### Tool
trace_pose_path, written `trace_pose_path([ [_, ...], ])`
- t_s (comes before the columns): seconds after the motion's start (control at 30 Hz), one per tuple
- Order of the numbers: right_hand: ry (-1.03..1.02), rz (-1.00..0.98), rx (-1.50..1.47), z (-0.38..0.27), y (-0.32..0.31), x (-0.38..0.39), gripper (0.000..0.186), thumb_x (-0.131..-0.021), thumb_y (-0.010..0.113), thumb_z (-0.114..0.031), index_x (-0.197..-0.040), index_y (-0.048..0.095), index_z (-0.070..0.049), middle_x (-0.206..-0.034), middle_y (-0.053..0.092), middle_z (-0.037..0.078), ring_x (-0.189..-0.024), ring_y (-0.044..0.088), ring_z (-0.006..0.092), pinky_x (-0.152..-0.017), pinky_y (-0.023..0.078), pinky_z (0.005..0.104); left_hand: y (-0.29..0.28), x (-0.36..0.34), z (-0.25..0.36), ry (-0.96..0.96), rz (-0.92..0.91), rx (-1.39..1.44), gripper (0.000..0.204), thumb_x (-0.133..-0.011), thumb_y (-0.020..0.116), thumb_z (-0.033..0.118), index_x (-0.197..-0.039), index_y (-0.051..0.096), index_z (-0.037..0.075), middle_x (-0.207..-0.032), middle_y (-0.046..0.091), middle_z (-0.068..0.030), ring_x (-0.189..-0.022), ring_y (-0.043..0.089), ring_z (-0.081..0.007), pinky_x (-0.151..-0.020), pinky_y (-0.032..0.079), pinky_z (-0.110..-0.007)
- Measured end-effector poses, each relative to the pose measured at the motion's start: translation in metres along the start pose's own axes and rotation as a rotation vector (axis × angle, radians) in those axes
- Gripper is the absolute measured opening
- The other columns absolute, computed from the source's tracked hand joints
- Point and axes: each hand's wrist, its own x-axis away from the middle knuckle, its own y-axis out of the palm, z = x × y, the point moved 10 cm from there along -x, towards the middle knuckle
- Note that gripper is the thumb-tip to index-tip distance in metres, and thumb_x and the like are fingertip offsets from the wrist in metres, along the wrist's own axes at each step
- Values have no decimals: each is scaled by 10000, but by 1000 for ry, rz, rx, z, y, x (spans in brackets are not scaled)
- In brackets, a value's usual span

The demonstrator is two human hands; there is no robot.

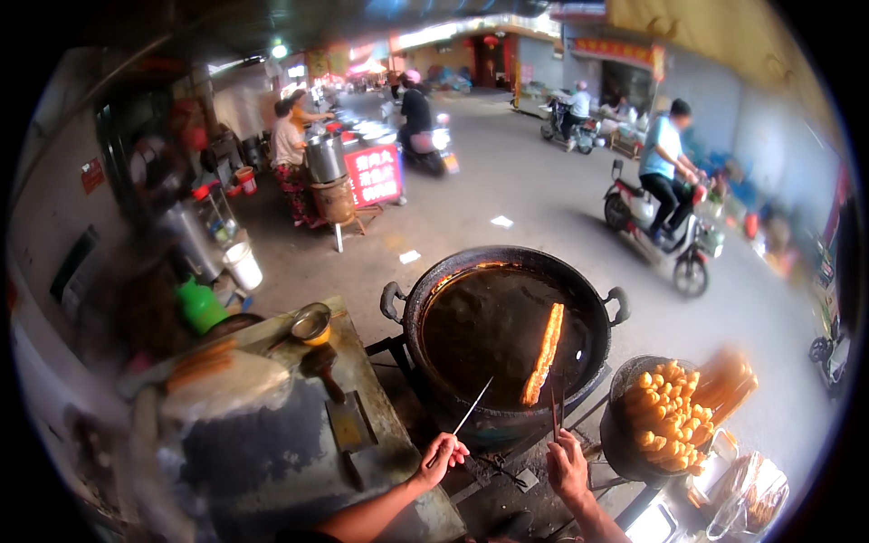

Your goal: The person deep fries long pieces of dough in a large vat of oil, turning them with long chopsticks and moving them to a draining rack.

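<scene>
Dark oil fills a large black wok (413, 317) in front of me, and one long golden fried dough stick (545, 351) lies in its right part. My left hand (441, 457) is closed around a thin metal rod (473, 406), its tip over the wok's near rim. Long dark chopsticks (555, 416) are gripped in my right hand (568, 465). They point up over the near rim, close to the lower end of the dough stick; whether they touch it I cannot tell.
A dark basket (625, 455) heaped with fried dough sticks (674, 412) stands right of the wok. The worktable (398, 493) at left carries a scraper (349, 425) and a metal bowl (310, 324). Beyond, a scooter rider (665, 158) is in the street and people (288, 149) stand at a stall.
</scene>
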Motion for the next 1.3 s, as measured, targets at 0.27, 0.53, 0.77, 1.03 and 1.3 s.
trace_pose_path([
  [0.27,27,64,24,-5,8,6,292,-867,672,39,-1147,659,-41,-1130,652,205,-1207,648,437,-936,586,489,-1,0,-8,5,-47,-15,298,-1153,431,362,-1093,529,87,-1011,684,-89,-794,607,-83,-694,476,-220],
  [0.53,6,83,55,-7,15,9,307,-868,677,30,-1166,654,-39,-1124,641,222,-1175,650,436,-917,581,490,-3,-2,-7,31,-58,-42,312,-1149,439,381,-1086,532,90,-1013,682,-78,-789,607,-76,-689,474,-214],
  [0.77,7,102,67,-9,17,11,298,-887,655,28,-1176,645,-40,-1116,631,222,-1173,645,453,-925,574,504,0,0,-1,69,-31,-29,312,-1145,447,388,-1081,538,97,-1011,684,-74,-791,609,-71,-688,475,-211],
  [1.03,-2,107,66,-14,19,8,270,-917,631,8,-1184,637,-33,-1123,628,228,-1175,641,462,-919,570,512,0,2,-14,63,-11,5,291,-1145,457,371,-1100,546,97,-1025,689,-74,-796,613,-73,-693,476,-209],
  [1.3,-14,103,72,-14,18,9,281,-902,642,33,-1176,636,-24,-1122,633,229,-1169,643,464,-917,570,514,-1,3,-23,58,24,16,273,-1147,456,352,-1110,548,98,-1028,691,-79,-803,625,-85,-698,483,-219],
])
